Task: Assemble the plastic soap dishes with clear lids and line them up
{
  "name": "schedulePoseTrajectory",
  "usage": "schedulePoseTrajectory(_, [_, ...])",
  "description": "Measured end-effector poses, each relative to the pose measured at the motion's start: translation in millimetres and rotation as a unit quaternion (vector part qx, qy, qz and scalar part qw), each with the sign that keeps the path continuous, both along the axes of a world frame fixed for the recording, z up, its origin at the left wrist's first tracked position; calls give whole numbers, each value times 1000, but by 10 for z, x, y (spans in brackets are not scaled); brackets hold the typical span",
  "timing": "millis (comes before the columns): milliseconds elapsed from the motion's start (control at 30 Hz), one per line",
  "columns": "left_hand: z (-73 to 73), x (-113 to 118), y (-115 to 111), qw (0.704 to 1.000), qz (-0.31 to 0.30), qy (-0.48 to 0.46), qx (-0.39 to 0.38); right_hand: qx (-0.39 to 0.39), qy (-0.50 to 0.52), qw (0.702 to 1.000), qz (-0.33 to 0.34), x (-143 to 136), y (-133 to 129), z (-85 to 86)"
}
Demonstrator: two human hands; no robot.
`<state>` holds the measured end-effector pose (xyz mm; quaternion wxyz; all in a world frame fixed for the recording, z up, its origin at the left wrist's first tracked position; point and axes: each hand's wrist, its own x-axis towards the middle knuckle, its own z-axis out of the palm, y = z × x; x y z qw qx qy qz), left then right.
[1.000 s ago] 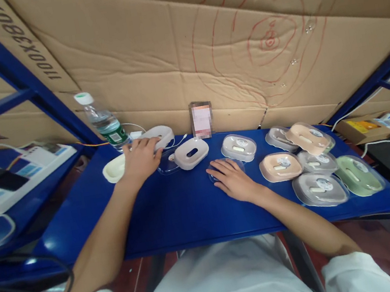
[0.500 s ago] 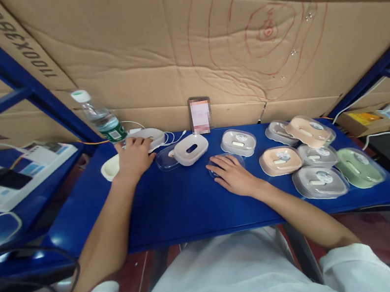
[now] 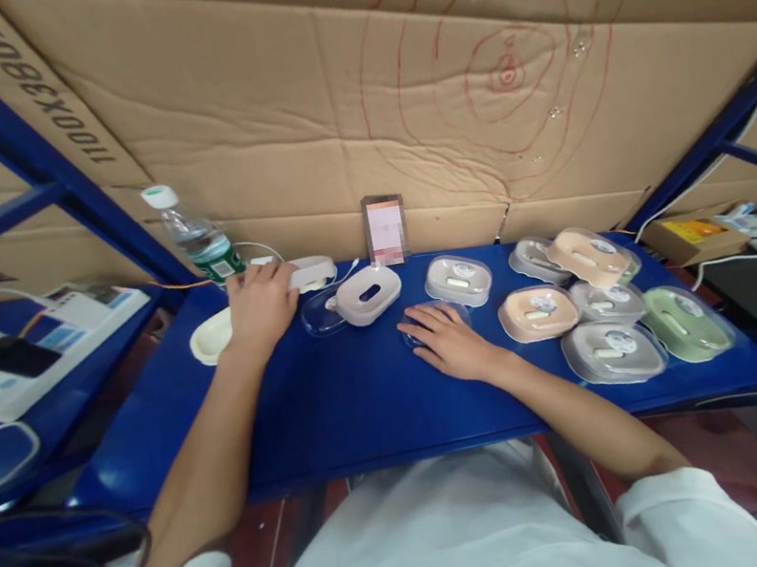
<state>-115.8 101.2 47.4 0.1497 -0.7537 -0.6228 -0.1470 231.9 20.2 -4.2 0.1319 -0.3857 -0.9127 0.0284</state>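
My left hand [image 3: 263, 305] is at the back left, fingers curled over the near end of a pale oval plastic shell [image 3: 311, 273] that looks like part of a soap box. That shell is tilted, and the fingers partly hide it. Beside the hand lies a cream oval tray [image 3: 212, 338]. My right hand [image 3: 447, 338] rests flat, fingers spread, on a clear plastic lid [image 3: 461, 309], mostly covered by the palm. Between the hands, a grey-white oval shell with a slot [image 3: 353, 307] leans on another clear lid [image 3: 319, 320].
Several lidded oval boxes, such as a peach one [image 3: 540, 315] and a green one [image 3: 686, 324], are grouped at the right. A closed grey box [image 3: 457, 280] sits mid-table. Behind stand a water bottle [image 3: 201, 241] and a phone [image 3: 386, 229] against cardboard. A white cable [image 3: 351, 269] trails nearby.
The pale shell under my left hand has tipped up and shifted slightly to the right. My right hand stays on the clear lid. The whole view has turned a little.
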Motion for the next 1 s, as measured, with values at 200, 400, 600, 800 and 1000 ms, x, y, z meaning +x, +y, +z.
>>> schedulePoseTrajectory(200, [-169, -256, 169, 998, -12, -34, -56, 0, -14, 1000, -3, 4, -17, 37])
schedulePoseTrajectory(400, [-296, -210, 242, 998, -37, -2, -60, 14, -35, 999, -2, -10, -47, 37])
schedulePoseTrajectory(600, [-176, -113, 202, 999, -27, 0, -25, 25, -36, 999, -1, -27, -84, 3])
schedulePoseTrajectory(800, [42, 142, -87, 986, -46, -143, 72, 1, 6, 1000, 10, 11, -67, 72])
schedulePoseTrajectory(1000, [-70, 899, -635, 872, -127, -470, -45, -38, 257, 965, -43, -61, -74, 169])
